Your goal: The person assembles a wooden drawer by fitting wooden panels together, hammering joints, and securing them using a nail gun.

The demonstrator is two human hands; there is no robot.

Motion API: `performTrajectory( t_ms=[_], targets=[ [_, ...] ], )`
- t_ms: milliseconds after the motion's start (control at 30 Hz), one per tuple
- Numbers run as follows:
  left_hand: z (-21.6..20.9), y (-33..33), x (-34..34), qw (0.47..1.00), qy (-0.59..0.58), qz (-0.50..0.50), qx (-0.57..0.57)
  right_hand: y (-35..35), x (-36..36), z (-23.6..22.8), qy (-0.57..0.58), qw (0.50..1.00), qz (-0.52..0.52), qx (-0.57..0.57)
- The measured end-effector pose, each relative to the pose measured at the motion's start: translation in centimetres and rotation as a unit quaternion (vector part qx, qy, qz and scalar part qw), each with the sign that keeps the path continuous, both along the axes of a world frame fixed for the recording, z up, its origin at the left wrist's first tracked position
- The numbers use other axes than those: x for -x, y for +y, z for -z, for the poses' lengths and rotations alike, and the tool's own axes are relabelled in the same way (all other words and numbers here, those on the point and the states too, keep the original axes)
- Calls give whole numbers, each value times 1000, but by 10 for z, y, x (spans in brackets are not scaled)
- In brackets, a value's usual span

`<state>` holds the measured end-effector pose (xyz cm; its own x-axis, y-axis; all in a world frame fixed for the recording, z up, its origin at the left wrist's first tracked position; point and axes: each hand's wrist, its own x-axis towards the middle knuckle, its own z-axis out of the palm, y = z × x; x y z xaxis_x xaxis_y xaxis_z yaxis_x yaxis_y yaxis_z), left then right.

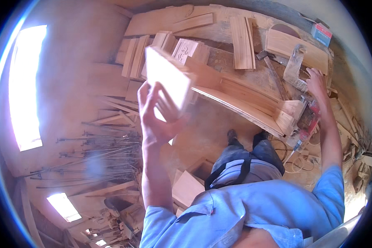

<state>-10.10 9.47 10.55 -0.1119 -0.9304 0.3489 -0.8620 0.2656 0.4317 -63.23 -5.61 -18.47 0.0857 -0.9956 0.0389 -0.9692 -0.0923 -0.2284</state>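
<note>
Blue shirt [277, 202], seemingly dark trousers [270, 153]

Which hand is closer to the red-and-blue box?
Right. The right hand is below the box in the picture; the left hand is far off to its left, holding a pale board.

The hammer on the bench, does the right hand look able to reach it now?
Probably yes: the hammer lies uncovered near the right hand, though a pale curved piece lies between them.

Glaring window [27, 89], dusty-brown wall [82, 45]
</note>
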Motion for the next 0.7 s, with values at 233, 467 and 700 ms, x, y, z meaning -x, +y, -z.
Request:
performTrajectory(
  t_ms=[233,467,700],
  targets=[
    [-4,-43,9,985,22,168,-15,103,-7,-25,-422,893,132,-85],
    [-23,-64,60,924,-176,322,-107,244,-105,-105,-652,738,173,-29],
    [-8,-79,106,849,-251,447,-130,292,-190,-148,-703,684,183,68]
  ],
)
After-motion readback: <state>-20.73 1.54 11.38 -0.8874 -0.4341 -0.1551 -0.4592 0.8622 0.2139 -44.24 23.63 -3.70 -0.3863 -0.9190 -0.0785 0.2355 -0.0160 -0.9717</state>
